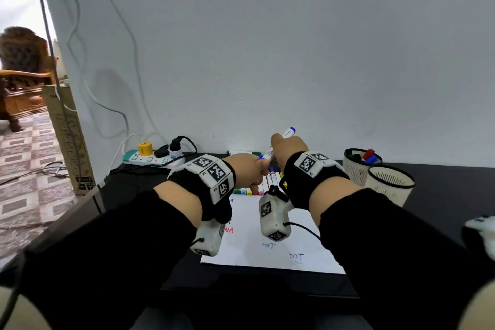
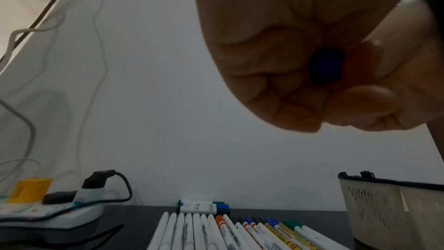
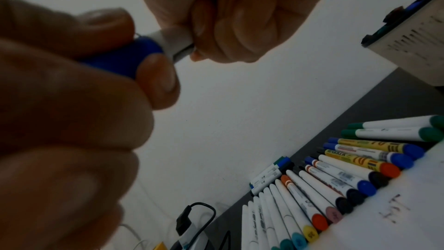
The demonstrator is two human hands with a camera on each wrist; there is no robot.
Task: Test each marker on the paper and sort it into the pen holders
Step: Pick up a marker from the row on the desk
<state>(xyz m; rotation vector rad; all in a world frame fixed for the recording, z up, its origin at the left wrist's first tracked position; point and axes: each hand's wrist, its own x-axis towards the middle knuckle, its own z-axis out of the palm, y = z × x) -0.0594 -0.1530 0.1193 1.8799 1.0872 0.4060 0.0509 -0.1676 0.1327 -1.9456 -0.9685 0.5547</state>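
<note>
Marker [image 1: 278, 144] barrel gripped by right hand [image 1: 290, 147], cap pinched in left hand [image 1: 250, 169] fingers [image 3: 158, 75].

White marker [image 1: 278, 144] with blue cap [image 3: 125, 56], cream slotted holders [image 1: 389, 185], black table [image 1: 442, 190]

Head view looks down; both wrist views look up closely, sharing the marker row [image 2: 230, 233].

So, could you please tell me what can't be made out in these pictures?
- Marker tip: the blue cap covers it in the right wrist view, and the left hand wraps that cap.
- Near pen holder: its contents are hidden by its wall in the head view.
- Marker labels: too small and blurred to read.
- Paper: both wrists hide part of the writing in the head view.
</note>
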